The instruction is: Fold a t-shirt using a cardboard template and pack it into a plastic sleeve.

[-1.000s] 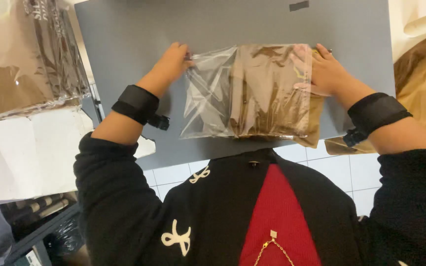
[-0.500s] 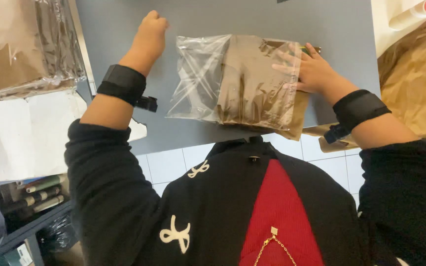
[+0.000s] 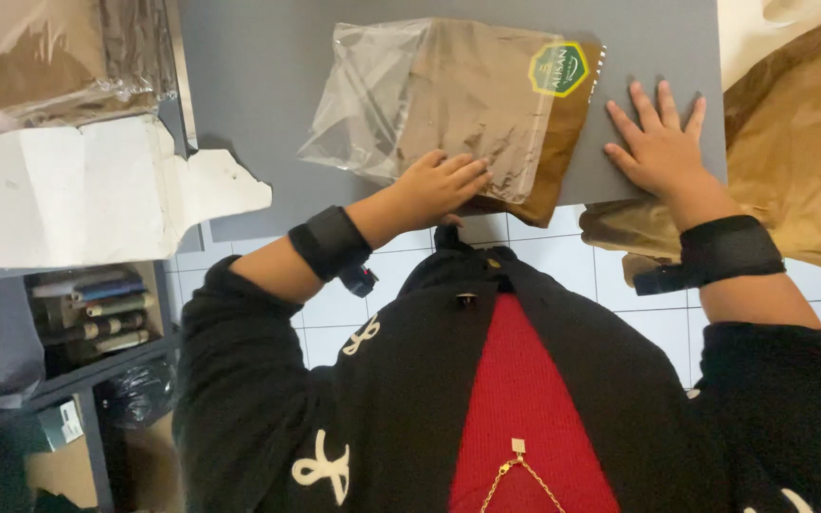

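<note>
Grey table (image 3: 268, 85) across the top of the view, white floor tiles below its near edge. Heaped brown fabric (image 3: 800, 142) at the right, spilling over the table's corner. Torn white paper (image 3: 78, 195) at the left edge, overhanging toward a shelf of clutter. More bagged brown cloth (image 3: 68, 52) stacked in the upper left corner. Clear plastic bag (image 3: 458, 109) holding folded brown fabric, flat on the table near its front edge, a green and yellow sticker (image 3: 559, 68) at its far right corner. Left hand (image 3: 439, 185) palm down on the bag's near edge, fingers together, pressing. Right hand (image 3: 658, 142) flat on the bare table just beside the bag, fingers spread, gripping nothing. Black bands on both wrists.
</note>
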